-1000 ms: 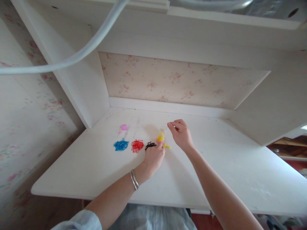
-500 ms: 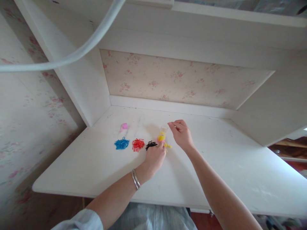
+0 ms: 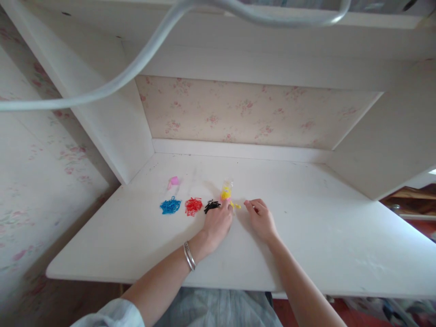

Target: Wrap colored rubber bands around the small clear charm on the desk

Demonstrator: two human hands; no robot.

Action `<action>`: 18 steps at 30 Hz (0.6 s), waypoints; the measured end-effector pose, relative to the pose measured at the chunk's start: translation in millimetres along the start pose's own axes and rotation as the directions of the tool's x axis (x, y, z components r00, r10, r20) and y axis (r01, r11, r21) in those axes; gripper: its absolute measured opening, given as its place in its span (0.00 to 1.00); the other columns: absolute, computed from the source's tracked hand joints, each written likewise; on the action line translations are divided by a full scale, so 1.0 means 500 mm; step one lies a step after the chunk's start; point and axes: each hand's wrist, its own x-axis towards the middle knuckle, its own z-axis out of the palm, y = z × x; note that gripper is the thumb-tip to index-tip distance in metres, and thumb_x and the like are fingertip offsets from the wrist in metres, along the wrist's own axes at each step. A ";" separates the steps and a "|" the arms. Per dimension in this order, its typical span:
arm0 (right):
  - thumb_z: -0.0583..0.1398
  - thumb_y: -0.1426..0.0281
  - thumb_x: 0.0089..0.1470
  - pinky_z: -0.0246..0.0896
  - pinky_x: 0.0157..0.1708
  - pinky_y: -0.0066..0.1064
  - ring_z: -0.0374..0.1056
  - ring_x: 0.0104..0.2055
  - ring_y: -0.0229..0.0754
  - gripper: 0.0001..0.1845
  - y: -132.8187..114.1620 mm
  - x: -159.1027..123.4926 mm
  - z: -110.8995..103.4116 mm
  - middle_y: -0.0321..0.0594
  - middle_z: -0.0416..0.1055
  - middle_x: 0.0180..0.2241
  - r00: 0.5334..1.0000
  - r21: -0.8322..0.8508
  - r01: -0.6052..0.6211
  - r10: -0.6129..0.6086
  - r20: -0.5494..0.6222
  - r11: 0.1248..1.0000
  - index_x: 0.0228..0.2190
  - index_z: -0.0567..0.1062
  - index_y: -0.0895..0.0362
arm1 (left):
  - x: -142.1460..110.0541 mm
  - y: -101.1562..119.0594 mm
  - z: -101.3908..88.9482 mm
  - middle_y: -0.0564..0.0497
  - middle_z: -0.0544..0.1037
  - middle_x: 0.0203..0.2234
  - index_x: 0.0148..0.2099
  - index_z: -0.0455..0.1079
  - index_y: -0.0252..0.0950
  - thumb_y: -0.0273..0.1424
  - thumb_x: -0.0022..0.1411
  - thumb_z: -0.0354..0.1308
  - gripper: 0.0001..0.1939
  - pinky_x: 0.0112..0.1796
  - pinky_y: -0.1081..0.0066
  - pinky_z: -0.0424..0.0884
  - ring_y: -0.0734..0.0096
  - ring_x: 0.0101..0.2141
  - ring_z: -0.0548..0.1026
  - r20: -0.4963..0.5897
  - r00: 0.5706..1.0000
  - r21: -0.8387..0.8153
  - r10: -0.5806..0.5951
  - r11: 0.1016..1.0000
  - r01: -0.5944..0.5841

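My left hand is closed around the near end of a small clear container with a pink rim. Yellow bands show inside it, and a few more yellow bands lie on the desk at its right. My right hand hovers just right of those loose bands, thumb and fingers pinched together; whether anything is between the tips is too small to tell. Left of the container sit a pile of black bands, a pile of red bands and a pile of blue bands.
A small pink piece rests behind the blue pile. The white desk has raised side panels and a shelf overhead. A pale thick tube crosses the upper left, close to the camera.
My right hand has come down from beside the container's far end to the desk near the loose yellow bands. My left hand keeps its hold. The view has shifted slightly.
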 end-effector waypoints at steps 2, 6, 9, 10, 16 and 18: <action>0.50 0.54 0.57 0.59 0.31 0.29 0.65 0.29 0.37 0.22 0.001 -0.010 -0.004 0.40 0.70 0.32 0.999 -0.040 0.031 -0.030 0.035 0.999 0.29 0.77 0.54 | -0.003 -0.004 -0.005 0.41 0.68 0.45 0.52 0.64 0.33 0.22 0.65 0.40 0.17 0.29 0.70 0.72 0.68 0.32 0.76 -0.001 1.000 -0.018 -0.022 1.000 0.022; 0.53 0.59 0.56 0.59 0.35 0.29 0.67 0.33 0.37 0.15 -0.002 -0.022 -0.009 0.38 0.70 0.36 0.980 -0.149 0.124 -0.098 0.174 0.981 0.34 0.78 0.51 | -0.012 -0.020 -0.018 0.45 0.70 0.43 0.53 0.63 0.39 0.29 0.68 0.38 0.17 0.29 0.71 0.71 0.69 0.33 0.75 -0.022 0.996 -0.072 -0.081 0.994 0.079; 0.56 0.61 0.54 0.58 0.41 0.32 0.68 0.37 0.38 0.12 -0.007 -0.026 -0.008 0.38 0.70 0.38 0.957 -0.241 0.203 -0.139 0.256 0.949 0.36 0.78 0.49 | -0.016 -0.027 -0.024 0.46 0.70 0.42 0.51 0.66 0.41 0.32 0.69 0.39 0.16 0.30 0.71 0.70 0.69 0.34 0.75 -0.002 0.996 -0.086 -0.086 0.993 0.086; 0.57 0.61 0.54 0.58 0.42 0.32 0.68 0.37 0.39 0.12 -0.009 -0.027 -0.007 0.38 0.70 0.38 0.954 -0.266 0.215 -0.143 0.264 0.940 0.37 0.78 0.48 | -0.016 -0.027 -0.025 0.46 0.70 0.42 0.49 0.67 0.40 0.32 0.69 0.39 0.16 0.31 0.71 0.70 0.69 0.34 0.75 0.010 0.996 -0.084 -0.087 0.993 0.087; 0.56 0.61 0.55 0.57 0.42 0.32 0.67 0.34 0.37 0.11 -0.023 -0.027 -0.002 0.37 0.69 0.37 0.941 -0.337 0.279 -0.187 0.281 0.899 0.37 0.78 0.46 | -0.011 -0.014 -0.019 0.44 0.71 0.43 0.46 0.69 0.38 0.28 0.66 0.42 0.14 0.33 0.70 0.71 0.68 0.34 0.75 0.023 0.997 -0.062 -0.067 0.996 0.068; 0.55 0.63 0.57 0.56 0.41 0.32 0.67 0.35 0.37 0.11 -0.026 -0.026 -0.003 0.36 0.69 0.37 0.930 -0.345 0.314 -0.213 0.301 0.885 0.36 0.78 0.45 | -0.007 -0.010 -0.016 0.43 0.71 0.43 0.45 0.69 0.36 0.26 0.65 0.42 0.14 0.33 0.69 0.71 0.68 0.33 0.76 0.023 0.998 -0.042 -0.061 0.997 0.062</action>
